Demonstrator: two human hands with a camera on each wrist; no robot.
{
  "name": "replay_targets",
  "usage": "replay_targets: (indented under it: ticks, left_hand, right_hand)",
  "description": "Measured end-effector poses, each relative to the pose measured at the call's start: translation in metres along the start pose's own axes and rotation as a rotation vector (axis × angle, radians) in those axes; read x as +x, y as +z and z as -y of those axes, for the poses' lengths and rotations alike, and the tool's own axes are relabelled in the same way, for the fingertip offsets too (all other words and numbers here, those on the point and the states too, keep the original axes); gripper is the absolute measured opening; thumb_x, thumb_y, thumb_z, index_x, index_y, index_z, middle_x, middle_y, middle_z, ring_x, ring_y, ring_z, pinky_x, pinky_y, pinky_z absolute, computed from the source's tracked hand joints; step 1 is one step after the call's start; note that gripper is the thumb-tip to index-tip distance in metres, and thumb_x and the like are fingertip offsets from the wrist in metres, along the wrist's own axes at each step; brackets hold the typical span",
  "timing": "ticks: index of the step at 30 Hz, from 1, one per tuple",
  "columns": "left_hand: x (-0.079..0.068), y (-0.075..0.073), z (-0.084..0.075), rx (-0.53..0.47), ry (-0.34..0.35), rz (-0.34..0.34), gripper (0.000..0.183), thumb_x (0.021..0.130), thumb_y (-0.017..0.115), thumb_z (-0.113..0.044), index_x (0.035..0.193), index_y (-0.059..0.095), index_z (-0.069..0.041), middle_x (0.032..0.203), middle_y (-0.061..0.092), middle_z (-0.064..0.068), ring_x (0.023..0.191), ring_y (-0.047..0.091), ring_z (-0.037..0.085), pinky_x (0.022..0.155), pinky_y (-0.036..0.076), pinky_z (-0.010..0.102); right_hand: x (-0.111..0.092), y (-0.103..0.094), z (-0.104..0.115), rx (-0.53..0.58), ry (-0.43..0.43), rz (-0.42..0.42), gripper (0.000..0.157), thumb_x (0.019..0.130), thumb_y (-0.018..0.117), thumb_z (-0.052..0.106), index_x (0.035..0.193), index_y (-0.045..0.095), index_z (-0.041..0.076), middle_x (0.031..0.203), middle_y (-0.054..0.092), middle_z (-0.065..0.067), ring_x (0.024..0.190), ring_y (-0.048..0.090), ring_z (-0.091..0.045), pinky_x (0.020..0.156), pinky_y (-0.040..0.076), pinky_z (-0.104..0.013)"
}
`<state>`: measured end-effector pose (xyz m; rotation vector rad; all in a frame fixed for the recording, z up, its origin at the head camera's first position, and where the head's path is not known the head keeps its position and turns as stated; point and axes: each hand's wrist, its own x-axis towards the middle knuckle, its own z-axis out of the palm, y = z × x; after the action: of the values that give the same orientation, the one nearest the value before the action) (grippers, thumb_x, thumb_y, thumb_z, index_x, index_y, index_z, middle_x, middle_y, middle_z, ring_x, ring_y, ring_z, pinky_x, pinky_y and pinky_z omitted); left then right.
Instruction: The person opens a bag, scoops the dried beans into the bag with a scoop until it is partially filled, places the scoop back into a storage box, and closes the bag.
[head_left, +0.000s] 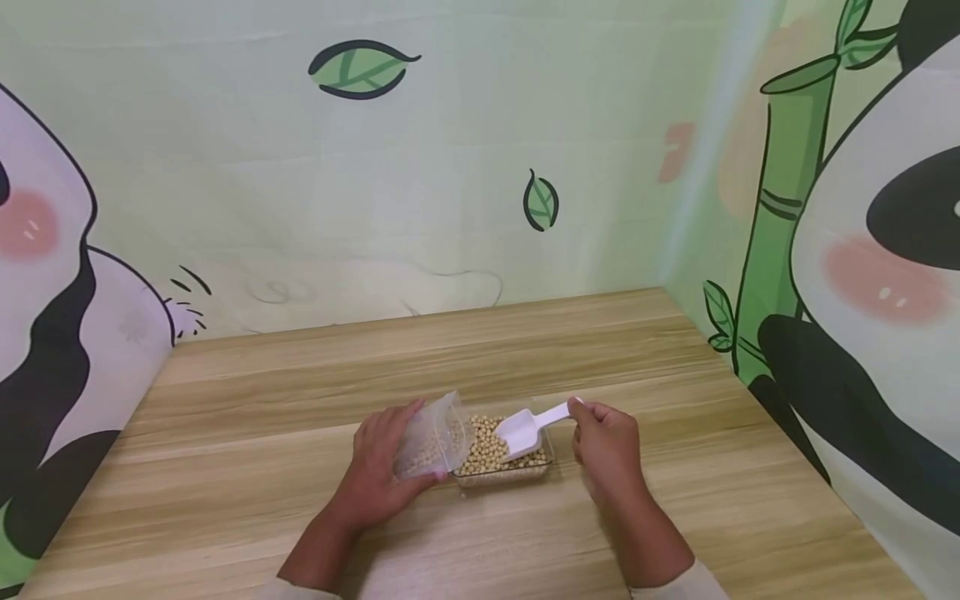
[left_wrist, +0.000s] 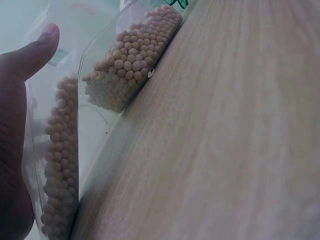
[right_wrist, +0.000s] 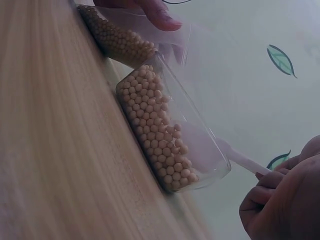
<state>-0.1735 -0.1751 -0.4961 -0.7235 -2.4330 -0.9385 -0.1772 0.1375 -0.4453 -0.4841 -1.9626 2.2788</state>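
The work with the beans (head_left: 483,446) looked partway through: a good load lay in the clear box (head_left: 504,478) on the wooden table (head_left: 285,392), and another filled the lower part of the clear bag (head_left: 427,437) to its left. The bag's open mouth faced the box's left end, close against it, though whether the two touched could not be told. The left hand (head_left: 381,467) curved round the bag, thumb on one side and fingers on the other. The right hand (head_left: 611,446) was closed in a pinch on the handle of the white scoop (head_left: 519,433), whose bowl sat inside the box among the beans; no beans could be seen in the bowl. Neither container had been emptied, so beans seemingly remained to be shifted, but which way they were going the pictures did not settle.
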Motion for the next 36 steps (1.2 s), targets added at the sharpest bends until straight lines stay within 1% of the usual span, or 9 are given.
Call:
replay_targets:
  ticks: [2,4,7,9,11,17,25,30,36]
  left_hand:
    - [0.0,0.0,0.0,0.004,0.002,0.0,0.098,0.078,0.093,-0.036,0.158,0.05,-0.001,0.137,0.067,0.017,0.128,0.061,0.038,0.111,0.034,0.067]
    - [0.0,0.0,0.0,0.005,0.004,-0.001,0.098,0.077,0.093,-0.036,0.157,0.05,0.0,0.137,0.067,0.017,0.128,0.061,0.039,0.111,0.034,0.067]
    - [0.0,0.0,0.0,0.005,0.002,0.001,0.098,0.077,0.093,-0.036,0.157,0.05,0.0,0.138,0.067,0.017,0.128,0.061,0.039,0.111,0.035,0.068]
    - [0.0,0.0,0.001,0.003,0.002,0.002,0.098,0.077,0.093,-0.037,0.157,0.05,-0.001,0.139,0.067,0.017,0.128,0.061,0.04,0.111,0.034,0.069]
    - [0.0,0.0,0.002,0.001,0.002,0.003,0.098,0.077,0.093,-0.037,0.158,0.05,-0.001,0.14,0.067,0.017,0.129,0.061,0.04,0.111,0.034,0.069]
    - [0.0,0.001,0.003,-0.003,0.008,0.002,0.098,0.077,0.093,-0.038,0.158,0.05,-0.001,0.14,0.067,0.017,0.129,0.061,0.04,0.112,0.034,0.068]
    - [0.0,-0.001,0.001,-0.007,0.0,0.007,0.098,0.078,0.093,-0.037,0.158,0.049,0.0,0.141,0.066,0.018,0.13,0.06,0.041,0.113,0.032,0.069]
    - [0.0,-0.001,0.0,-0.012,-0.008,0.01,0.098,0.078,0.093,-0.037,0.158,0.049,-0.001,0.141,0.066,0.018,0.131,0.06,0.04,0.114,0.032,0.069]
    - [0.0,-0.001,0.0,-0.014,-0.018,0.018,0.099,0.077,0.093,-0.037,0.159,0.049,-0.001,0.143,0.065,0.019,0.133,0.059,0.04,0.115,0.031,0.067]
  right_hand:
    - [0.001,-0.002,0.0,0.018,0.051,0.033,0.027,0.111,0.062,0.015,0.098,0.067,-0.008,0.057,0.036,0.009,0.046,0.03,-0.004,0.046,0.027,-0.02]
    - [0.003,-0.004,-0.001,0.038,0.1,0.067,0.028,0.112,0.061,0.015,0.089,0.062,-0.001,0.057,0.034,0.009,0.048,0.029,-0.004,0.048,0.027,-0.02]
    - [0.004,-0.006,-0.002,0.091,0.164,0.12,0.039,0.112,0.058,0.015,0.075,0.047,0.011,0.058,0.03,0.009,0.048,0.028,-0.003,0.049,0.026,-0.019]
    - [0.005,-0.007,-0.003,0.124,0.194,0.144,0.046,0.113,0.056,0.014,0.071,0.038,0.016,0.058,0.029,0.009,0.048,0.028,-0.003,0.049,0.025,-0.018]
    - [0.006,-0.008,-0.004,0.151,0.217,0.156,0.048,0.114,0.055,0.014,0.071,0.035,0.018,0.058,0.029,0.01,0.048,0.028,-0.002,0.048,0.025,-0.017]
    - [0.007,-0.008,-0.005,0.215,0.261,0.16,0.043,0.114,0.052,0.013,0.074,0.036,0.018,0.058,0.031,0.011,0.047,0.027,-0.002,0.048,0.024,-0.016]
    - [0.009,-0.008,-0.007,0.305,0.314,0.187,0.034,0.117,0.046,0.016,0.084,0.051,0.011,0.055,0.03,0.012,0.046,0.027,-0.001,0.047,0.024,-0.015]
    - [0.011,-0.009,-0.01,0.336,0.328,0.206,0.033,0.118,0.043,0.017,0.086,0.052,0.01,0.055,0.029,0.012,0.047,0.027,-0.002,0.048,0.023,-0.015]
    - [0.011,-0.011,-0.009,0.381,0.324,0.206,0.033,0.117,0.042,0.016,0.086,0.05,0.01,0.054,0.03,0.012,0.046,0.027,-0.001,0.049,0.023,-0.016]
